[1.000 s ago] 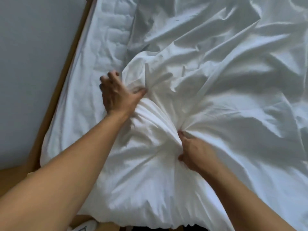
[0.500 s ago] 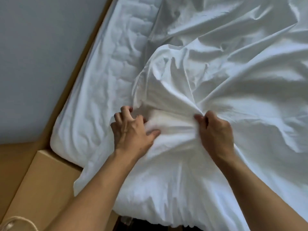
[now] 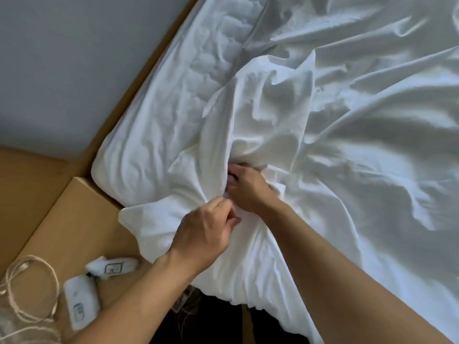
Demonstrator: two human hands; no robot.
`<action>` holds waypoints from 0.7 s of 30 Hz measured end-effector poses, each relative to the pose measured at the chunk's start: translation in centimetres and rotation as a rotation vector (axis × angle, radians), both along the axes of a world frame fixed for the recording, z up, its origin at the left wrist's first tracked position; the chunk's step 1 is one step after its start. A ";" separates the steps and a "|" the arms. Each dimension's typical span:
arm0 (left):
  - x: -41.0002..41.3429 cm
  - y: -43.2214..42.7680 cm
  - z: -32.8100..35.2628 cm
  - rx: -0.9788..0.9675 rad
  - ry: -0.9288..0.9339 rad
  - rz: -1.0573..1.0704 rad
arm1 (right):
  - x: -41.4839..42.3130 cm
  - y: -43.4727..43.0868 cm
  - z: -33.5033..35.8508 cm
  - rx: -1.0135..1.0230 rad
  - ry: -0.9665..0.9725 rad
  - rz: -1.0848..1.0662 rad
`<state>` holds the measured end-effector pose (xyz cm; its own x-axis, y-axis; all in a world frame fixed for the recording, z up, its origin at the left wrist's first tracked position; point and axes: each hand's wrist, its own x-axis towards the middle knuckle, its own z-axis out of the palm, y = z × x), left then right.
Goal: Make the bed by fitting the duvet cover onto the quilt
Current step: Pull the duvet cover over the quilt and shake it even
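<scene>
Head view: left hand [image 3: 206,232] and right hand [image 3: 248,187] pinch the crumpled duvet cover [image 3: 335,150], its orientation indiscernible.

a plain grey wall [image 3: 62,70] is filling the upper left. a light wooden bed frame [image 3: 139,95] is running diagonally below it, beside the quilted white mattress [image 3: 173,120]. a wooden bedside surface [image 3: 74,219] is sitting at lower left, carrying a coiled pale cord [image 3: 27,289] and two small white devices [image 3: 82,306]. soft daylight is falling across the bed from the right.

The right hand's fingers [image 3: 232,176] are buried in duvet cover [image 3: 360,145] folds.
</scene>
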<state>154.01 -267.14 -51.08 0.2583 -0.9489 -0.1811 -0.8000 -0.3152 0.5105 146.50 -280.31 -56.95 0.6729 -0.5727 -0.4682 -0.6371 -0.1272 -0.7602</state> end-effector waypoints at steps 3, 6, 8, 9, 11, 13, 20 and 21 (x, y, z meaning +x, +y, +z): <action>3.7 2.0 -1.9 0.121 -0.146 0.161 | 1.3 1.8 -1.8 -0.158 0.131 0.157; 9.2 4.4 -3.1 0.530 -0.137 0.456 | 0.5 3.3 -2.8 -0.258 0.280 -0.006; 10.2 6.2 -3.9 0.616 0.005 0.481 | -0.8 3.4 -3.8 -0.281 0.269 -0.011; 10.0 7.1 -4.2 0.570 0.034 0.491 | -1.5 3.5 -4.2 -0.283 0.243 0.013; 9.3 8.6 -4.5 0.435 -0.015 0.534 | -2.7 3.4 -4.1 -0.313 0.209 0.052; 8.7 9.8 -4.3 0.331 -0.091 0.568 | -3.3 3.3 -3.4 -0.383 0.193 0.064; 5.1 12.6 -3.6 -0.076 -0.439 0.450 | -9.1 4.7 -1.0 -0.523 0.409 0.216; 4.2 12.7 -3.5 -0.090 -0.452 0.434 | -9.6 4.8 -0.9 -0.499 0.466 0.241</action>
<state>158.26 -254.41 -54.56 0.6553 -0.7471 0.1116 -0.7519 -0.6309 0.1911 136.93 -275.56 -57.89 0.6017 -0.6541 -0.4584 -0.7913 -0.5661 -0.2309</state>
